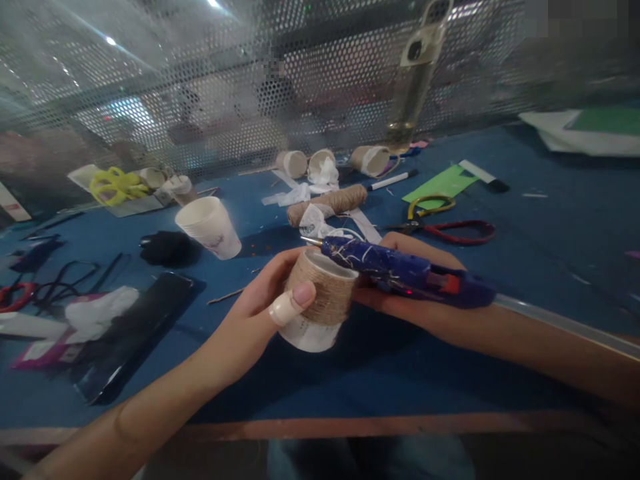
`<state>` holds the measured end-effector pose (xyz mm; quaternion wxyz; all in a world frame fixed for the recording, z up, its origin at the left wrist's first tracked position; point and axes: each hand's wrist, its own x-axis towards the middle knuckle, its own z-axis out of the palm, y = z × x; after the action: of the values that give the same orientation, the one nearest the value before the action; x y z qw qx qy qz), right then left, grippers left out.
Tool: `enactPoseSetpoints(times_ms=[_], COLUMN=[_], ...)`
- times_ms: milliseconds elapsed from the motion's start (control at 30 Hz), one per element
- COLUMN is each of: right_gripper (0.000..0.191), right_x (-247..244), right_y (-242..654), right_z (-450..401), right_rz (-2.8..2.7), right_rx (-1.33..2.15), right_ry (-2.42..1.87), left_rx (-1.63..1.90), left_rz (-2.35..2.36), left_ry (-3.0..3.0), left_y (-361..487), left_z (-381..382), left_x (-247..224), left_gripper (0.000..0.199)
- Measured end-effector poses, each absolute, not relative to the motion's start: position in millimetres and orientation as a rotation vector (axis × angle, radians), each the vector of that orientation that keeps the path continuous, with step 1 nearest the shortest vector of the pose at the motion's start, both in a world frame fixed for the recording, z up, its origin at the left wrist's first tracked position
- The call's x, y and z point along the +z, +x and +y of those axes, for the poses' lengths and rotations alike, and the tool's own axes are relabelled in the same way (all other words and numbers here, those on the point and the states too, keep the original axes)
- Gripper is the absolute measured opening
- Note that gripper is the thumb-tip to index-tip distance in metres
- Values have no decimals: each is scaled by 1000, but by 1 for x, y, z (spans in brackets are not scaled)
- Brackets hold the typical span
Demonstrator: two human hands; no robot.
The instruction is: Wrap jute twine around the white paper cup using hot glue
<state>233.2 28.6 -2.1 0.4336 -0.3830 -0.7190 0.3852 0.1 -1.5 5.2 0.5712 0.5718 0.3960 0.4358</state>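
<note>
My left hand (280,293), with a pale band around its thumb, is closed around a paper cup (320,293). Twine (327,300) wraps the upper part of the cup, and white paper shows below it, at the narrower end. The cup is held tilted above the blue table. In my right hand (415,267) is a blue glue gun (390,263) with a red part and a clear glue stick coming out of its back. Its metal nozzle points left, over the cup's rim. Most of my right hand's fingers are hidden behind the gun.
A stack of white paper cups (210,227) stands left of centre. Behind lie a twine roll (327,203), twine-wrapped cups (370,160), a marker (393,180) and scissors (450,227). Yellow scissors (117,185) and a black pouch (140,337) are at left. A perforated metal screen (225,100) backs the table.
</note>
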Motion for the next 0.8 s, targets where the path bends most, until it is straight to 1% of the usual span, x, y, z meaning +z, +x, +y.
enactPoseSetpoints(times_ms=[167,800], right_gripper=[27,24], right_x=[-1,-2], right_y=[234,237], right_z=[28,30], right_rz=[-1816,-1866], right_rx=[953,942], right_ry=[-975,-977], left_rx=[1050,970], left_rz=[906,859], left_ry=[1366,1415], left_y=[-1,-2], left_z=[-1,0], left_x=[4,6], left_gripper=[31,35])
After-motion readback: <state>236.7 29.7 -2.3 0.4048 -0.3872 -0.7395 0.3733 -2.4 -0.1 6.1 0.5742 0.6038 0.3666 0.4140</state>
